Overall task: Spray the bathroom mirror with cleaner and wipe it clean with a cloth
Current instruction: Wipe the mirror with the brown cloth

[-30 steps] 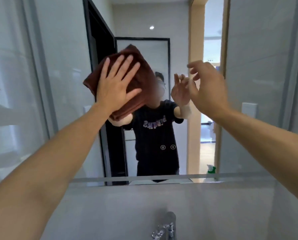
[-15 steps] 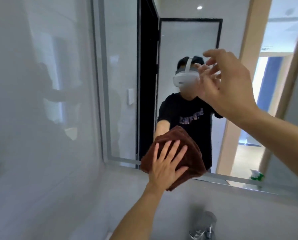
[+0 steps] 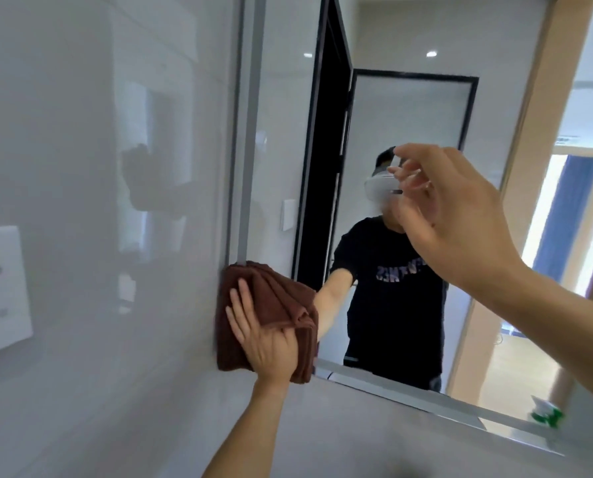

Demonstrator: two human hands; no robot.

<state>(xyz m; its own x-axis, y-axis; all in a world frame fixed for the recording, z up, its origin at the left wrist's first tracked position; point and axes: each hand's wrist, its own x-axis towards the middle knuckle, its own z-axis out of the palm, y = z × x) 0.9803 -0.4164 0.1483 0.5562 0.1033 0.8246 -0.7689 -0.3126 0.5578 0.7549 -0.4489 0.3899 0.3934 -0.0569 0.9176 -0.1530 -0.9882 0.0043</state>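
Wiping stage at the lower left corner of the mirror [image 3: 409, 132]. The left hand [image 3: 265, 339] presses a folded brown cloth [image 3: 271, 301] flat against the glass where the mirror's left frame strip [image 3: 252, 132] meets the bottom frame strip [image 3: 426, 403]; the fingers lie nearly straight over the fabric while the thumb hooks around its right-hand folded edge, so the cloth is grasped and not merely pushed. The cloth overlaps the corner, part of it lying on the adjoining glossy wall [image 3: 81, 236]. Its long axis runs roughly vertical, parallel to the left strip, with the stacked fold edges facing right and the upper corner pointing up toward that strip. The right hand [image 3: 460, 222] hovers in front of the glass, fingers loosely curled and grasping nothing; whether the fingertips touch the mirror cannot be told. Likely faults from here: the loose folds may open or slip from under the palm during a stroke, the corner behind the frame edge may be left streaked, and the free hand, if it contacts the glass, may leave fresh prints. A green-and-white spray bottle top [image 3: 547, 414] shows at lower right.
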